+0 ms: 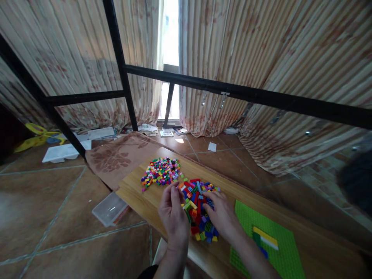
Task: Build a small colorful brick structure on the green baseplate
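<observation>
On a low wooden board (139, 193) lies a heap of larger coloured bricks (200, 211) and, farther off, a heap of tiny coloured bricks (161, 172). My left hand (173, 215) rests at the left side of the larger heap, its fingertips pinched together near the edge of the tiny heap; what they hold is too small to make out. My right hand (222, 215) lies on the larger heap with fingers spread among the bricks. A green baseplate (255, 221) sits to the right, with a few yellow, white and blue bricks (266, 238) stacked on it.
A clear plastic lid or tray (110, 209) lies on the tiled floor left of the board. A brown patterned cloth (116, 157) lies beyond it. Black metal frame bars (122, 73) cross in front of striped curtains. Papers and yellow objects (36, 137) lie at far left.
</observation>
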### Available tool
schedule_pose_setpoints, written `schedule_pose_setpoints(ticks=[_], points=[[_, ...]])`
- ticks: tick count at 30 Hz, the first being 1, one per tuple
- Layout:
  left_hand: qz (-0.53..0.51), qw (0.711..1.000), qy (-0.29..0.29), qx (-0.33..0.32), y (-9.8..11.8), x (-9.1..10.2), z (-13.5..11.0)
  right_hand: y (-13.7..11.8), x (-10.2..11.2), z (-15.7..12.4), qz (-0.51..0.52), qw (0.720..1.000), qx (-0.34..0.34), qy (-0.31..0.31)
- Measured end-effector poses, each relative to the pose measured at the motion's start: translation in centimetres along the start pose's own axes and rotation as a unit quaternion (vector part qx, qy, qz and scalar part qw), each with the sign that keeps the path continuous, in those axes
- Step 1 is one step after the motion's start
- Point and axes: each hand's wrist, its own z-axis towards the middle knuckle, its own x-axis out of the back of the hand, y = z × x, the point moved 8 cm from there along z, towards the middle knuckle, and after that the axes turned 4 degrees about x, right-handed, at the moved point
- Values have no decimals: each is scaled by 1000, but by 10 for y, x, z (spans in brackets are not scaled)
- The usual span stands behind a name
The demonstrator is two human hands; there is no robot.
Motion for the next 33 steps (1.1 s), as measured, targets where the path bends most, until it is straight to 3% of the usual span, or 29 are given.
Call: schedule_pose_setpoints(ticks=[6, 15, 20, 23, 25, 28, 31, 33], points=[[12, 999, -18, 27, 2, 4, 4, 10, -3, -20, -134, 990, -42, -18], [-7, 998, -38, 49, -4, -3, -2, 17, -16, -28, -169, 979, -108, -33], [8, 997, -68, 44, -7, -12, -5, 17, -7, -29, -86, 988, -129, 1], [55, 989, -127, 59, -17, -26, -8, 25, 7, -38, 89, 981, -162, 60], [93, 975, -189, 77, -29, -38, -14, 34, 13, -49, 258, 944, -190, 83], [138, 942, -288, 102, -48, -55, -32, 48, 17, -70, 473, 840, -253, 86], [144, 902, -388, 121, -60, -71, -57, 57, 21, -90, 598, 738, -296, 94], [135, 882, -432, 128, -63, -81, -72, 61, 25, -99, 642, 698, -300, 100]])
